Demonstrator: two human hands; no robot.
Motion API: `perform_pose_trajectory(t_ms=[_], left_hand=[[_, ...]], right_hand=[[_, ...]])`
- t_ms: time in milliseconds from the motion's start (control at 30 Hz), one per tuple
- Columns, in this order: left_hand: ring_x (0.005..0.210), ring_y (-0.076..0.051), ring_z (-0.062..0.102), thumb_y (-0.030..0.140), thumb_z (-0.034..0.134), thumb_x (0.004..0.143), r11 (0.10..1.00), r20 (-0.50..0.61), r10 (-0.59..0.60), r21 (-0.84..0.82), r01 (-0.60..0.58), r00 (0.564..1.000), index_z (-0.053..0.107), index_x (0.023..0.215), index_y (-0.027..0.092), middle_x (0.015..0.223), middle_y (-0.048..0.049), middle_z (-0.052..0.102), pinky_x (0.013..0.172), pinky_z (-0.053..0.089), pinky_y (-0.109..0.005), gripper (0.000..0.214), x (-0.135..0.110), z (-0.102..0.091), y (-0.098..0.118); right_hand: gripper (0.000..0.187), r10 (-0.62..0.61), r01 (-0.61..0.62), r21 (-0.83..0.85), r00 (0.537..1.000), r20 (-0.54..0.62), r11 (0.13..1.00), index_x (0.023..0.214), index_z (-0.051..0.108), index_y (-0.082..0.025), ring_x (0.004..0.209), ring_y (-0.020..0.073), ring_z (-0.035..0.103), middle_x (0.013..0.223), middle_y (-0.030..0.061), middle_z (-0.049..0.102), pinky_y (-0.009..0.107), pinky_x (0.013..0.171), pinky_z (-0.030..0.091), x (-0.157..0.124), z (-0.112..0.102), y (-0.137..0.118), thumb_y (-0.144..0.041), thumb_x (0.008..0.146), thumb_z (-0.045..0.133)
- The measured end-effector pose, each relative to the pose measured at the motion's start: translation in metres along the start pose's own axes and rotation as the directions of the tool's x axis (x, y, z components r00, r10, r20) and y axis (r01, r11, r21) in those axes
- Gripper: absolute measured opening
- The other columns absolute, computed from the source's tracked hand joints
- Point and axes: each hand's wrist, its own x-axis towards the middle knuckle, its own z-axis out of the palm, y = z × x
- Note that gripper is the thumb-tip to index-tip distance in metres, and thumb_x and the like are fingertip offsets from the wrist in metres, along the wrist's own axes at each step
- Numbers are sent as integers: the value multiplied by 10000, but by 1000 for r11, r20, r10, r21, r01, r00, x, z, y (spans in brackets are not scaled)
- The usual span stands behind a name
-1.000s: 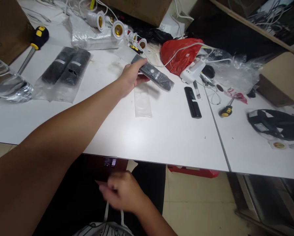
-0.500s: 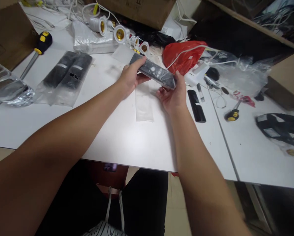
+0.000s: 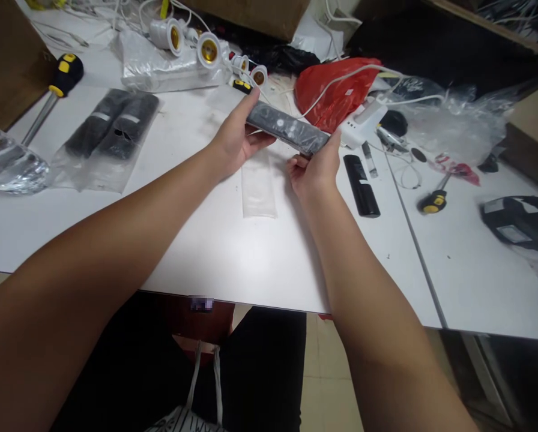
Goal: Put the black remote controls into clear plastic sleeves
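Observation:
A long black remote control in a clear wrapper (image 3: 287,127) is held above the white table (image 3: 233,252) by both of my hands. My left hand (image 3: 233,139) grips its far left end with fingers curled round it. My right hand (image 3: 313,171) pinches its right end from below. Under the remote lies an empty clear plastic sleeve (image 3: 258,192) flat on the table. A bare black remote (image 3: 361,193) rests just right of my right hand.
Two bagged black remotes (image 3: 109,129) lie at the left, beside a yellow-and-black screwdriver (image 3: 55,90) and a crumpled clear bag (image 3: 8,165). Lamp sockets (image 3: 206,48), a red bag (image 3: 329,90), a white adapter (image 3: 363,120), a small screwdriver (image 3: 435,198) and black tape rolls (image 3: 521,222) crowd the back and right.
My right hand came up from my lap and took hold of the remote's right end. The remote has been lifted slightly off the table between both hands.

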Motion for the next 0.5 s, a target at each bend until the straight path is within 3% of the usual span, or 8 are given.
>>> perform_pose_trajectory(t_ms=[133, 233, 367, 500], left_hand=[[1291, -334, 655, 443, 699, 981, 1000, -18, -24, -20, 23, 1000, 643, 1196, 245, 1118, -93, 737, 1035, 600, -410, 298, -1, 1, -5], [1269, -313, 674, 423, 627, 1030, 998, -71, -11, -66, 7, 997, 611, 1250, 247, 1115, -75, 720, 1022, 606, -407, 282, 2, -2, -1], [1281, -282, 665, 394, 541, 1072, 987, -118, 13, -158, -32, 993, 602, 1240, 239, 1087, -74, 708, 1005, 612, -374, 236, 8, -7, 11], [1298, -268, 655, 374, 514, 1071, 978, -117, -4, -207, -21, 993, 599, 1261, 251, 1034, -70, 712, 997, 611, -343, 242, 9, -10, 17]], right_hand=[[477, -17, 24, -66, 995, 102, 998, 950, 551, -282, 432, 82, 446, 642, -73, 477, 216, 448, 518, 7, -2, 10, -732, 1006, 403], [472, -24, 55, -131, 975, 221, 990, 910, 558, -271, 526, 101, 566, 672, -51, 532, 242, 519, 572, 3, -2, 7, -738, 960, 516], [418, -62, 114, -125, 932, 357, 986, 878, 585, -262, 863, 179, 742, 834, 11, 669, 305, 705, 661, -8, 0, -4, -674, 916, 639], [352, -137, 184, -67, 888, 439, 981, 869, 609, -264, 1138, 231, 735, 961, 24, 730, 378, 893, 675, -10, -2, -10, -598, 888, 718]])
